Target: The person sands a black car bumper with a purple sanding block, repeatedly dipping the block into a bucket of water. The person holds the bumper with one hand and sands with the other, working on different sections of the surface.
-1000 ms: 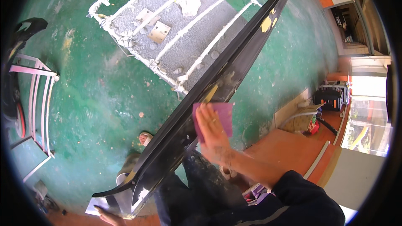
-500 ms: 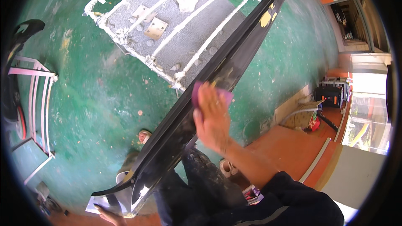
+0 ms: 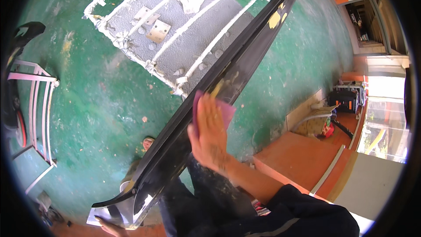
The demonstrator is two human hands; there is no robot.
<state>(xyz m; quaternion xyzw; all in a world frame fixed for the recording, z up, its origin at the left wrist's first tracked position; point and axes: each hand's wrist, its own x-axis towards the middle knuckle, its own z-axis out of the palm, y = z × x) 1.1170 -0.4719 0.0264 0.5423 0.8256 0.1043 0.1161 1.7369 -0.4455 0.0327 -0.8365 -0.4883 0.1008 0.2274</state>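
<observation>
my right hand (image 3: 209,135), fingers spread flat, presses a pink sanding sheet (image 3: 224,110) on the black panel's (image 3: 245,57) middle; yellow filler patches (image 3: 277,18) near its far end look unsanded. my left hand (image 3: 110,227) steadies the near end, its grip unclear.

The long black panel (image 3: 210,105) looked like glossy painted plastic or metal; which of the two could not be told. Its smooth skin threw back light, and dull yellow filler patches (image 3: 277,18) broke the shine near its far end. The pink abrasive sheet (image 3: 223,112) under the right hand (image 3: 209,134) seemed thin, matt and papery. The green concrete floor (image 3: 105,101) was rough, scuffed and blotched with worn paint. The grey rectangular mat (image 3: 193,39) appeared coarse and grainy, edged with crusted white strips. The white tubular rack (image 3: 37,105) looked like painted metal. The dark sleeve (image 3: 302,213) was soft matt cloth.
</observation>
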